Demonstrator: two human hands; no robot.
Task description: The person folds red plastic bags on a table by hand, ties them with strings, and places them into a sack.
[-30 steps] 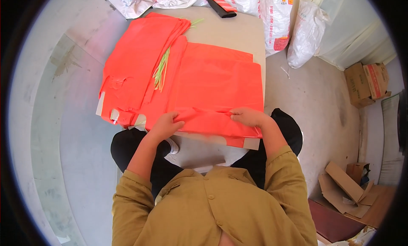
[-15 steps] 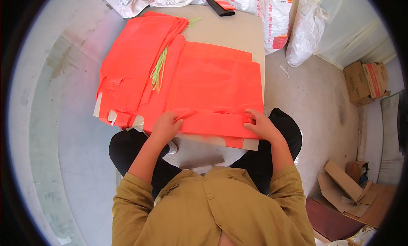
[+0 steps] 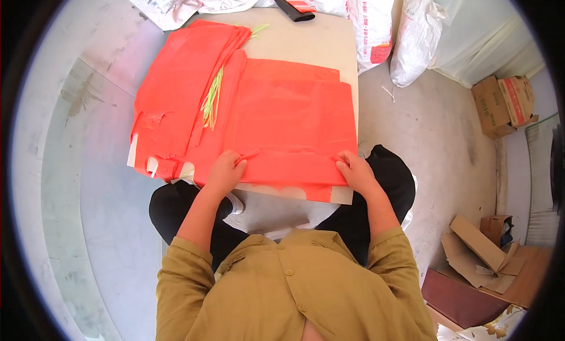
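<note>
A flat red plastic bag [image 3: 291, 117] lies on top of other red sheets in front of me. Its near edge is pinched at the left corner by my left hand [image 3: 226, 171] and at the right corner by my right hand [image 3: 356, 173]. Between the two hands the edge is stretched nearly straight, with small creases. To the left lies a thick pile of red plastic bags [image 3: 179, 76], with cut-outs along its near end. A bunch of thin yellow-green strips [image 3: 212, 100] rests between that pile and the bag.
A tan board [image 3: 329, 41] lies under the bags. White woven sacks [image 3: 369, 26] and a black-and-red object [image 3: 291, 4] stand or lie along its far side. Cardboard boxes [image 3: 497, 108] are at the right, with an opened carton [image 3: 471, 253] nearer. My knees flank the board's near edge.
My right hand's fingers have closed onto the bag's right corner. The near edge is now pulled straighter between my hands. The whole view has shifted slightly.
</note>
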